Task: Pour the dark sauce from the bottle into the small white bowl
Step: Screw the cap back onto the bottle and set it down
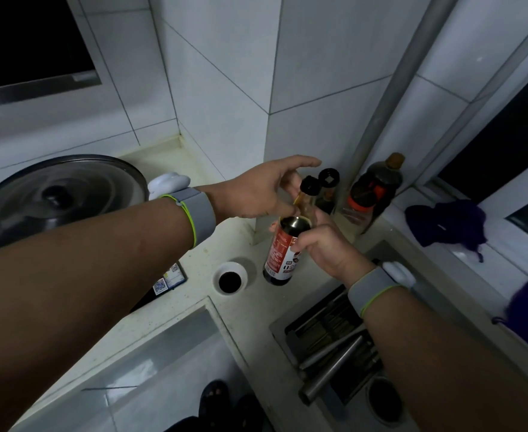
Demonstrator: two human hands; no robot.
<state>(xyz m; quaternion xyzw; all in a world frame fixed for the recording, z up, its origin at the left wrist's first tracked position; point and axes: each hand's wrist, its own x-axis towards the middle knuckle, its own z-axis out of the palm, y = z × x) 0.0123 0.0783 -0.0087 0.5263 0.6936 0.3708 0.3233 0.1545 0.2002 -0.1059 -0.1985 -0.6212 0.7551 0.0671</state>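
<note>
Two hands on bottle (283, 251): right hand (325, 244) grips body, left hand (265, 194) pinches cap | bowl (230, 279) beside | large bottle (371, 191) behind

dim, cool indoor light; wide-angle bending at edges; soft glare on wall tiles (225, 73); slight overall blur.

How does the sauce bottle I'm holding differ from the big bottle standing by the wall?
The red-labelled glass sauce bottle is slim, tilted and lifted in the right hand; the larger dark plastic bottle is broad and stands upright on the counter. The held one has a black flip cap, open, with the left hand at its neck; the standing one has a brown cap, shut. Both hold dark liquid.
</note>
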